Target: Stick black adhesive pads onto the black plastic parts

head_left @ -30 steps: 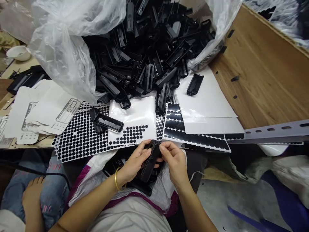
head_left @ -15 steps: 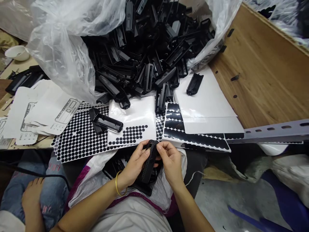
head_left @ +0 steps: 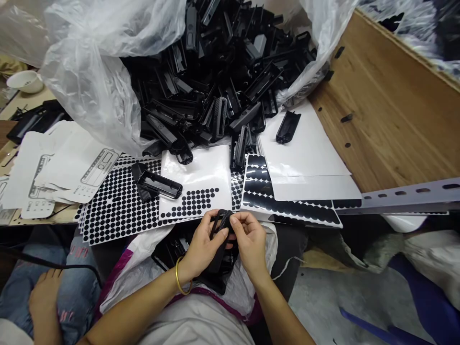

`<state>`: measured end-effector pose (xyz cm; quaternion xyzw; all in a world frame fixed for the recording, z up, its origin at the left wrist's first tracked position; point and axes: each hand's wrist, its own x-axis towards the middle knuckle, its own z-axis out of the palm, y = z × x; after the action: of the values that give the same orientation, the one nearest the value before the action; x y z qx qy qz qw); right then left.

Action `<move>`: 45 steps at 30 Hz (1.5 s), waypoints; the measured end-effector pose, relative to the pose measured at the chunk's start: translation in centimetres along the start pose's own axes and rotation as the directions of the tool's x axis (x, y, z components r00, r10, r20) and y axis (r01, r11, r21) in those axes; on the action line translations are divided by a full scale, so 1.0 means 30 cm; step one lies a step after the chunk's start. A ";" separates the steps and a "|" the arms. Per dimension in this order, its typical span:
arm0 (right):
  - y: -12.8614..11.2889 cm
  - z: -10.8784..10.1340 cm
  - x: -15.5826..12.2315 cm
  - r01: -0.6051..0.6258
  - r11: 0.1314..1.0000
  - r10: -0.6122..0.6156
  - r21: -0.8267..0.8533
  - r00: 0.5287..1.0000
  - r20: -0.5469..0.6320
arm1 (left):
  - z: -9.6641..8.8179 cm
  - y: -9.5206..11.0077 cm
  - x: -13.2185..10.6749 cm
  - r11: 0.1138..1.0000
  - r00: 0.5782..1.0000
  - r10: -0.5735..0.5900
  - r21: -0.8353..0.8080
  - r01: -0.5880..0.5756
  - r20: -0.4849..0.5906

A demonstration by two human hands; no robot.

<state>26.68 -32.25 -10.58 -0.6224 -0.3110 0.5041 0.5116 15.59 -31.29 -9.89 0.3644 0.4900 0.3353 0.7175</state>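
Both hands are meeting just over the lap, below the table's near edge. The left hand (head_left: pixel 203 244) is curling closed around one black, carbon-textured plastic housing (head_left: pixel 223 221), gripping it from the left. The right hand (head_left: pixel 250 242) is pinching the housing's far end between thumb and fingertips. One gold bangle (head_left: pixel 178 282) is sitting on the left wrist.

Beneath the hands one white plastic bag (head_left: pixel 140 268) is lying open on the lap, with more black parts (head_left: pixel 168 249) showing inside — too tangled to count.

Just beyond, three sticker sheets are lying side by side: a sheet of small black dots (head_left: pixel 115 206) at left, a mostly peeled white sheet (head_left: pixel 201 167) in the middle and a sheet of black ovals (head_left: pixel 287 206) at right. One loose black housing (head_left: pixel 158 182) is resting on the dot sheet, and a second single housing (head_left: pixel 287 127) is lying on blank white paper (head_left: pixel 312 153) farther right.

At the far side a clear bag (head_left: pixel 89 81) is spilling a pile of black housings (head_left: pixel 223 72) — far too many to count. At near left another person's hand (head_left: pixel 39 299) is resting on a denim knee (head_left: pixel 77 282).
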 end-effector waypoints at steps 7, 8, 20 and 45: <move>0.012 0.007 -0.004 0.045 0.997 -0.047 -0.068 0.999 -0.021 | -0.012 0.003 -0.005 0.999 0.998 0.039 0.022 -0.040 0.042; 0.012 0.009 -0.004 0.058 0.995 -0.060 -0.077 0.998 -0.023 | -0.015 0.004 -0.004 0.999 0.998 0.042 0.026 -0.043 0.049; -0.005 -0.027 0.016 0.358 0.772 -0.449 -0.525 0.892 -0.052 | -0.066 0.007 -0.039 0.954 0.980 0.022 0.288 -0.080 0.198; -0.026 0.041 0.044 0.299 0.918 -0.243 -0.261 0.943 0.228 | -0.171 0.100 0.061 0.837 0.923 0.375 0.460 -0.296 -0.089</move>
<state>26.01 -30.44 -10.20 -0.5903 -0.5131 0.4341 0.4471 10.90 -27.23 -9.49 0.5659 0.5419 0.3681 0.5006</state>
